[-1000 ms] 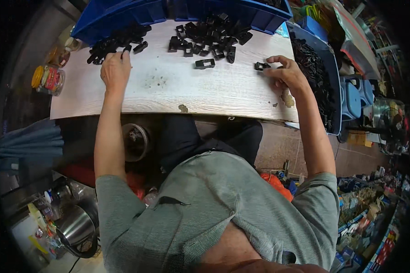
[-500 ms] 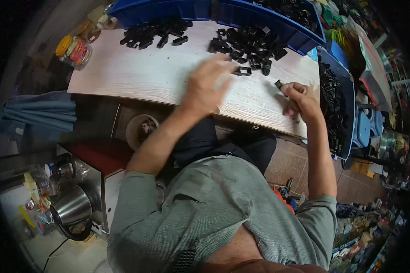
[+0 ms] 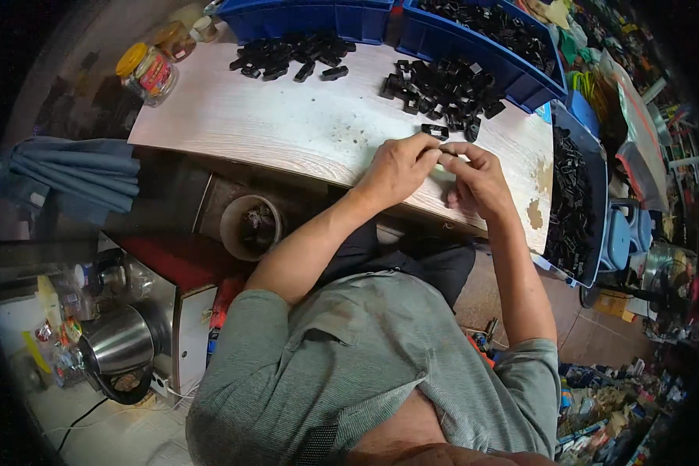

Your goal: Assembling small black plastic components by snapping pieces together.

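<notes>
While both hands meet over the table point(image 3: 287, 132), the left hand point(image 3: 398, 167) and right hand point(image 3: 478, 180) pinch one small black part point(image 3: 448, 153) between their fingertips, close to the loose pile of black parts point(image 3: 443, 93) for easy reach.

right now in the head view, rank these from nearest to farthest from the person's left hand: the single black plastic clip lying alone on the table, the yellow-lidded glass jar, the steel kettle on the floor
1. The single black plastic clip, on the table just beyond the left hand.
2. The yellow-lidded glass jar, at the table's far left corner.
3. The steel kettle, down on the floor at lower left.
</notes>
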### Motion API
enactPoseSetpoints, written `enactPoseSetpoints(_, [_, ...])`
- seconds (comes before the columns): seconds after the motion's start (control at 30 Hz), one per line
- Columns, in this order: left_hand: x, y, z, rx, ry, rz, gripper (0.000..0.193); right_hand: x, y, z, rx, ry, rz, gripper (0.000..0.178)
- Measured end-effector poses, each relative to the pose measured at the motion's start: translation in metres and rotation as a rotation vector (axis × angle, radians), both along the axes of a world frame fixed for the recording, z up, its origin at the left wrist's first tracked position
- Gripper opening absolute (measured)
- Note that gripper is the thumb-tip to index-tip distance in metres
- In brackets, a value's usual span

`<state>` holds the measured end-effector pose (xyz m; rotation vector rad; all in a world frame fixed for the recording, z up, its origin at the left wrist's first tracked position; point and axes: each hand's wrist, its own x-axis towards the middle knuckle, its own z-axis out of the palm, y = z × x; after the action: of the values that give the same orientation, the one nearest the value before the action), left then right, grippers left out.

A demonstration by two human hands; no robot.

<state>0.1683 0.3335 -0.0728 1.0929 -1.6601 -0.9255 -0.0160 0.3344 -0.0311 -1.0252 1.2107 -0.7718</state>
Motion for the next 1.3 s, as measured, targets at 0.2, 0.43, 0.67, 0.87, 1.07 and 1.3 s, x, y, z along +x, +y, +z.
enactPoseSetpoints(0.2, [0.013,-0.012,0.009,0.52,0.064,-0.185,0.025,0.001,-0.003,-0.009,-0.071,0.026,0.049,0.025])
enactPoseSetpoints(0.43, [0.027,-0.017,0.002,0.604,0.099,-0.221,0.029,0.012,-0.001,-0.007,-0.102,0.091,0.09,0.029])
enactPoseSetpoints(0.67, [0.078,-0.069,0.012,-0.25,-0.615,0.455,0.031,0.017,0.0,-0.011,-0.133,0.152,0.014,0.029])
enactPoseSetpoints(0.87, [0.124,-0.118,-0.015,-0.413,-1.001,0.543,0.029,0.024,-0.003,-0.015,-0.127,0.169,-0.027,0.028])
enactPoseSetpoints(1.07, [0.112,-0.101,-0.012,-0.396,-0.889,0.517,0.019,0.024,-0.002,-0.014,-0.14,0.185,-0.031,0.026])
enactPoseSetpoints(1.3, [0.124,-0.087,-0.023,-0.56,-0.842,0.486,0.019,0.028,-0.002,-0.014,-0.177,0.186,-0.041,0.026])
